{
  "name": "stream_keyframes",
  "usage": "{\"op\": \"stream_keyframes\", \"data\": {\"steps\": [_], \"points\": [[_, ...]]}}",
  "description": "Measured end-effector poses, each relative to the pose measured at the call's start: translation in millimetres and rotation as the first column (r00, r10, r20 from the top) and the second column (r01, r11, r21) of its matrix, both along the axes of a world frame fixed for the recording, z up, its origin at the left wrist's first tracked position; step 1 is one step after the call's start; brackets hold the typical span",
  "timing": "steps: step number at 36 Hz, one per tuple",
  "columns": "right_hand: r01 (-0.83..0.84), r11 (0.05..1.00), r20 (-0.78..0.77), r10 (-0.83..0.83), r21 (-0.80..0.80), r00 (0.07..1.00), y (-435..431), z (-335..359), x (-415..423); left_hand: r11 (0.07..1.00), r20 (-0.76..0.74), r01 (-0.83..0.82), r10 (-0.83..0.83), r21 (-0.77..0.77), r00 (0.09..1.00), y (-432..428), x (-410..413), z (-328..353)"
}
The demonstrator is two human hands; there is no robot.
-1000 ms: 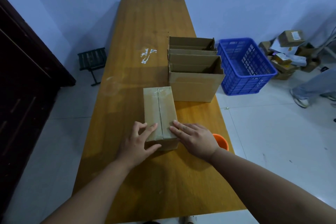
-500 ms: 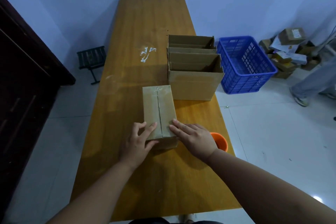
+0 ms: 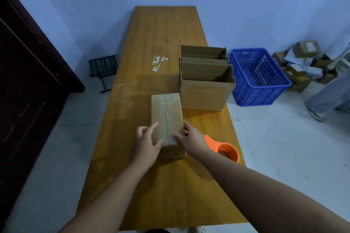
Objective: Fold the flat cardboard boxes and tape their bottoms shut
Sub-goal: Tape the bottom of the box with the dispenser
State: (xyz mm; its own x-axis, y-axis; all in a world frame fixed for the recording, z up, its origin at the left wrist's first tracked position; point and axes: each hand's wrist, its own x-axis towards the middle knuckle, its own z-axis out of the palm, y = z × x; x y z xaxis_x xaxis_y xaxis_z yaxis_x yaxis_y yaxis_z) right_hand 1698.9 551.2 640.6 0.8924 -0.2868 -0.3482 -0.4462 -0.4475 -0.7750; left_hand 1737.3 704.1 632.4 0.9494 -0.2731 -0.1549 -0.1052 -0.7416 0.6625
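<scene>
Cardboard box [image 3: 166, 111], taped seam up, is sitting on the wooden table [image 3: 162, 30]; the left hand [image 3: 146, 145] and right hand [image 3: 192, 138] are gripping its near corners, thumbs on top, fingers curling around.

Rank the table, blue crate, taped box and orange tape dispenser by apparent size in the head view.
Largest to smallest:
1. table
2. blue crate, bigger than the box even though it is farther off
3. taped box
4. orange tape dispenser, partly hidden but clearly smallest
</scene>
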Motion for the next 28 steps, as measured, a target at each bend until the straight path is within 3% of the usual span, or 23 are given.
{"op": "stream_keyframes", "data": {"steps": [5, 8, 10, 15, 19, 24, 28], "points": [[-0.058, 0.993, 0.022, 0.061, -0.105, 0.998, 19.0, -3.8, -6.3, 0.977, -0.155, -0.21, 0.213, 0.036, 0.965, -2.1, 11.0, 13.1], [-0.171, 0.958, 0.078, 0.193, -0.23, 0.978, 36.5, -4.1, -16.1, 0.959, -0.273, -0.238, 0.273, 0.155, 0.922, -2.3, 23.5, 20.1], [-0.185, 0.955, 0.128, 0.218, -0.23, 0.968, 47.3, -3.2, -21.2, 0.949, -0.313, -0.226, 0.289, 0.221, 0.905, -0.2, 31.1, 20.9], [-0.128, 0.987, 0.178, 0.145, -0.101, 0.973, 61.0, -1.1, -21.9, 0.936, -0.351, -0.251, 0.328, 0.245, 0.877, 7.3, 41.1, 18.1], [-0.204, 0.967, 0.184, 0.23, -0.151, 0.956, 70.7, 3.2, -18.3, 0.916, -0.34, -0.311, 0.386, 0.255, 0.858, 24.3, 43.8, 18.7], [-0.343, 0.882, 0.137, 0.402, -0.324, 0.905, 80.4, 11.9, -14.9, 0.906, -0.407, -0.348, 0.42, 0.24, 0.811, 45.2, 42.9, 15.8], [-0.37, 0.863, 0.165, 0.443, -0.344, 0.881, 92.9, 8.0, -11.7, 0.886, -0.374, -0.411, 0.464, 0.215, 0.803, 51.6, 32.2, 11.5]]}}
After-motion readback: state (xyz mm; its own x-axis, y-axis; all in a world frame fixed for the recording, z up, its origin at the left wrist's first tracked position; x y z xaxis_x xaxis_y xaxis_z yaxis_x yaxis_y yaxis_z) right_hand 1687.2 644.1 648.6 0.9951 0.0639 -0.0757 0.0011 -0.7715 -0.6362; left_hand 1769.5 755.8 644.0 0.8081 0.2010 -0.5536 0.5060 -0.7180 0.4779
